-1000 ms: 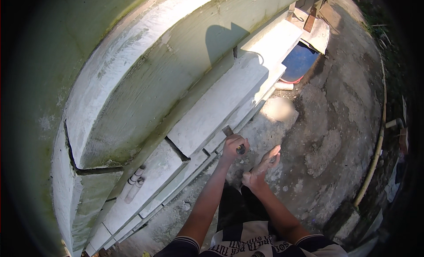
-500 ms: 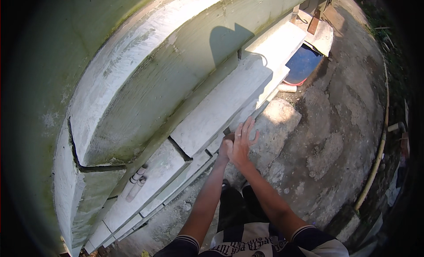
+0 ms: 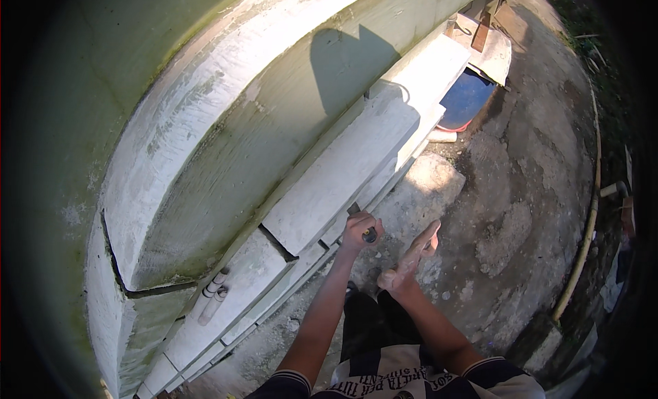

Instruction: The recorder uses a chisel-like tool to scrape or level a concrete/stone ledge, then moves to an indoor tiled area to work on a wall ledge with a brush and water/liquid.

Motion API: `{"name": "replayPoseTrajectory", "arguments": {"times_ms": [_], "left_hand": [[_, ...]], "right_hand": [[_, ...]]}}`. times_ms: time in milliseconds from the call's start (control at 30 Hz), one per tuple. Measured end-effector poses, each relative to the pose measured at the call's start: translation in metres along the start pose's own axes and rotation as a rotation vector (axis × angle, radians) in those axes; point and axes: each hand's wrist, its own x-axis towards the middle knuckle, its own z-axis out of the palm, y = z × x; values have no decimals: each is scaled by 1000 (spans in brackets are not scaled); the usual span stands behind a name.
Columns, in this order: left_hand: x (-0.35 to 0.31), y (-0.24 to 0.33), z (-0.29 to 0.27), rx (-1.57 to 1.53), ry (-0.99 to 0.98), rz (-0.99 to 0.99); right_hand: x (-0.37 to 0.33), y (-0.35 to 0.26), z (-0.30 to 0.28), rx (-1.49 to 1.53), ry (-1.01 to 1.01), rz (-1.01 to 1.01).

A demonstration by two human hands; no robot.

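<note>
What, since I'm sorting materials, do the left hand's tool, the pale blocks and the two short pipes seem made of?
Tool: flat grey tip, probably metal; dark, smooth-looking handle end, perhaps plastic or rubber.
Pale blocks: likely matte concrete, from their chalky, straight-edged faces.
Two short pipes: probably smooth plastic, judging by even, rounded pale sides.

The left hand (image 3: pixel 358 229), near the edge of the pale blocks (image 3: pixel 336 167), wraps around a tool (image 3: pixel 370 235) whose dark, round butt faces up and whose flat end points toward them, while the right hand (image 3: pixel 413 256) hangs open, apart from it, above the rough ground (image 3: pixel 504 241). The blocks run in stepped rows along a green ledge (image 3: pixel 274 104), two short pipes (image 3: pixel 214 299) side by side at the nearer end, and a blue tub (image 3: pixel 465 101) stands beyond, partly under a pale sheet (image 3: pixel 490 55).
</note>
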Motion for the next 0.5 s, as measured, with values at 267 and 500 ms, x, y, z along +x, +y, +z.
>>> {"name": "replayPoseTrajectory", "arguments": {"times_ms": [267,500], "left_hand": [[2,-14,17,-430,225,-362],[-2,3,19,40,62,-7]], "right_hand": [[9,40,74,-132,-311,89],[36,18,17,156,431,-51]]}}
